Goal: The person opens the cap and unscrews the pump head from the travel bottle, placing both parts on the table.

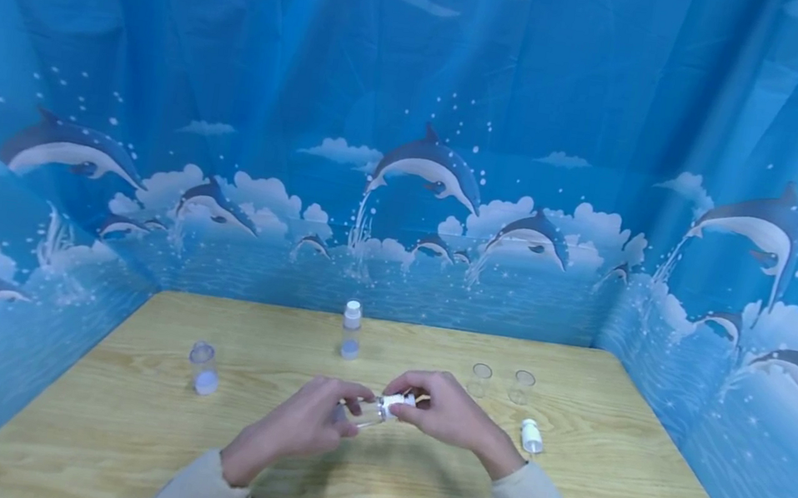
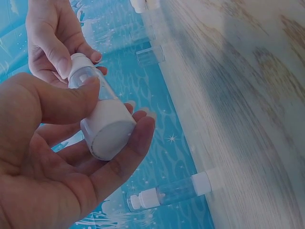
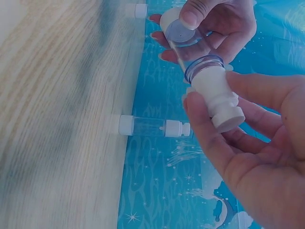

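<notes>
Over the middle of the table, my left hand [image 1: 304, 422] holds a clear bottle [image 1: 368, 415] tilted on its side. In the left wrist view its white base [image 2: 112, 129] faces me, the thumb on one side and fingers curled under it. My right hand [image 1: 449, 411] pinches a white pump head [image 3: 217, 95] between thumb and fingers at the bottle's mouth. The pump head meets the clear rim [image 3: 205, 64]; I cannot tell whether it is fastened. Fingers partly hide both parts in the head view.
Behind the hands stands another pump bottle [image 1: 351, 331] with a white top. A clear bottle [image 1: 203, 368] without a white top is at the left. To the right are two clear caps [image 1: 480, 380] and a loose white pump head [image 1: 531, 436]. A dolphin-print curtain [image 1: 416, 117] encloses the wooden table [image 1: 155, 436].
</notes>
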A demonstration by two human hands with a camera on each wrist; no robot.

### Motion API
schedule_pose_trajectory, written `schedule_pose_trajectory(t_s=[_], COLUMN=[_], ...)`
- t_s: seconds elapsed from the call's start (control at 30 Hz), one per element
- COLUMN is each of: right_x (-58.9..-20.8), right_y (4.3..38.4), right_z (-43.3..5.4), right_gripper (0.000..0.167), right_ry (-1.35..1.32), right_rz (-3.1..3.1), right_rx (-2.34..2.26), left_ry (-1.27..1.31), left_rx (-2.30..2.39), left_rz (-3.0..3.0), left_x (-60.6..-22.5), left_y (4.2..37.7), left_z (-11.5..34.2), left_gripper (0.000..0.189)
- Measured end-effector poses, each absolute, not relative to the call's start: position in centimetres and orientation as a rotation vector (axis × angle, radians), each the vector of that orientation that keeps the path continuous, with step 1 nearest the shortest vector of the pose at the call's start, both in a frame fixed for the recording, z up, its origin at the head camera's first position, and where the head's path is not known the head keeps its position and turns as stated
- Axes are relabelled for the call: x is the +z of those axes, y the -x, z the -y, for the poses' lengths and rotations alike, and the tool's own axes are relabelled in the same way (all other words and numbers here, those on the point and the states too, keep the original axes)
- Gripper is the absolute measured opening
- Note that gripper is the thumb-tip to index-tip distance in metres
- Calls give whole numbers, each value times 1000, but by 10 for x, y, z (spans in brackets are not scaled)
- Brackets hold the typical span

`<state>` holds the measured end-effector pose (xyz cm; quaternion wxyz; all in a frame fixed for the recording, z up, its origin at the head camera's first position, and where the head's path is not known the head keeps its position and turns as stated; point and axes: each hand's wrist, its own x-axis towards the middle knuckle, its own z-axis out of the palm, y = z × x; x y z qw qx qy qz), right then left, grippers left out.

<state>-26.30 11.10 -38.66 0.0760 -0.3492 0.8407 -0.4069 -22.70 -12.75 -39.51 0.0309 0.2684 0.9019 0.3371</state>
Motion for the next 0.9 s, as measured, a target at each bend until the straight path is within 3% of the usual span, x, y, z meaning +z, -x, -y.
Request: schedule_pose_trajectory(t_s=[0.9], right_x=[-386], right_y=[263], right_z=[-111], right_gripper=[24], right_ry=[1071], right_rz=[-2497], right_rx=[-1215], left_ry=[-833], left_rx=[1064], left_rz=[-2761], left_x=[-396], left_y=[228], left_z=[128], left_gripper=[48])
